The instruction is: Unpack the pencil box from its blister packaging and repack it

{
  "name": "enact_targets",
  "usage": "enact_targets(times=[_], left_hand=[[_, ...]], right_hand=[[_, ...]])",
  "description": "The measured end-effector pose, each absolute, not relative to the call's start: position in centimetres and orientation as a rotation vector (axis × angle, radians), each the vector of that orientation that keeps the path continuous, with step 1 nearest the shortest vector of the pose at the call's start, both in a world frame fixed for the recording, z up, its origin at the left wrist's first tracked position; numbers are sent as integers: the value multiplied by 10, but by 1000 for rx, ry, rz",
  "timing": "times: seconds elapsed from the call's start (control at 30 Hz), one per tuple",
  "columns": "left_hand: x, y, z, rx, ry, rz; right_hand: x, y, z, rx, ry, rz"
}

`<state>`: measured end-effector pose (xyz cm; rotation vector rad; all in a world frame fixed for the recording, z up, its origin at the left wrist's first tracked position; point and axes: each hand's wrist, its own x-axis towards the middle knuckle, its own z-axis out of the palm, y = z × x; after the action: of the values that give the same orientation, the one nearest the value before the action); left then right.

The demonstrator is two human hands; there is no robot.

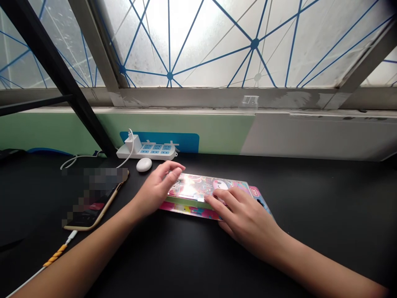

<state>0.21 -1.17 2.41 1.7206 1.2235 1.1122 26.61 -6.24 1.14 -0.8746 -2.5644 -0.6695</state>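
A flat, picture-printed box (198, 185) with a green side lies on the black table (310, 231), in front of the power strip (149, 153) and to its right. Its long axis runs left to right, the right end slightly nearer the viewer; the printed face points up and the green long side faces the viewer. Beneath it, a brightly coloured sheet (189, 210) shows along the near edge, and a pink-and-blue piece (254, 191) juts out past the right end; whether these two are one item is hard to tell.

The left hand (161, 182) curves about the box's left end, thumb and fingers close together. The right hand (245, 213) lays its fingertips over the near edge towards the right, its thumb lower down and partly covered. I cannot tell whether either grip is clamped on the box.

The left hand hides the left end, the right hand covers the near right corner and part of the print, and glare bleaches the printed face at left. At far left, pixelation obscures much of the smartphone (99, 206); its charging cable (56, 255) runs off the lower left edge, and both forearms are cut off.
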Motion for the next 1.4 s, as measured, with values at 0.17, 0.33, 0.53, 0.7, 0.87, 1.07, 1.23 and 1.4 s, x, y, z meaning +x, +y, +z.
enact_targets(times=[0.17,0.33,0.53,0.7,0.87,1.07,1.23,1.4], left_hand=[[-5,-11,22,2139,1194,618],[-6,-12,20,2271,1196,538],[-1,-11,12,2479,1190,634],[1,-13,13,2841,1137,768],[4,-18,15,3116,1178,894],[9,-22,17,3172,1254,1077],[-1,-19,30,3015,1453,1228],[-11,-19,43,3060,1225,1035]], right_hand=[[268,-57,12,-795,-2569,-565],[270,-54,11,-812,-2590,-453],[276,-53,14,-895,-2589,-178],[300,-32,21,-1101,-2405,-282],[329,-11,34,-1348,-2300,-157],[328,-21,48,-1232,-2286,-202],[317,-37,45,-1035,-2329,-514],[307,-42,40,-963,-2436,-582]])
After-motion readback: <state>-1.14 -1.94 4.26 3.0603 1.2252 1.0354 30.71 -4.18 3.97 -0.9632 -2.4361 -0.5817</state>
